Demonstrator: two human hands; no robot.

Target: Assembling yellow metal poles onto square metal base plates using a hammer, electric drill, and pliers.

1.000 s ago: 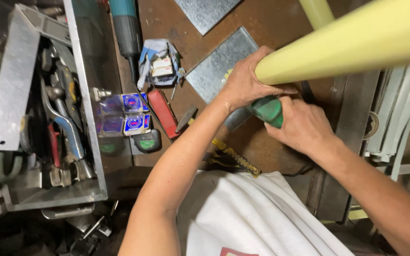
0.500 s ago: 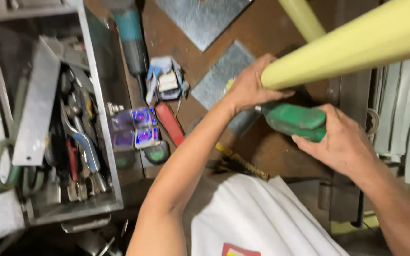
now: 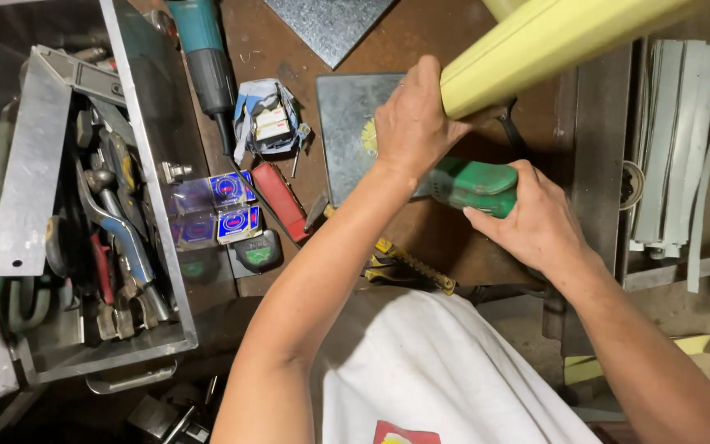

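Right hand (image 3: 540, 226) closed around green tool (image 3: 474, 182), held over the bench (image 3: 454, 247) near its front edge. Left hand (image 3: 411, 123) clamped on the end of the yellow tube (image 3: 552, 37) just above. Step in hand looks like bringing tool to tube end. Next move likely needs steady bracing. Toolbox (image 3: 145, 148) far left.

We see two small blue boxes (image 3: 217, 212) with red-white labels on the counter (image 3: 289, 33) beside the toolbox (image 3: 137, 148); above them lies a crumpled blue-white package (image 3: 266, 119).
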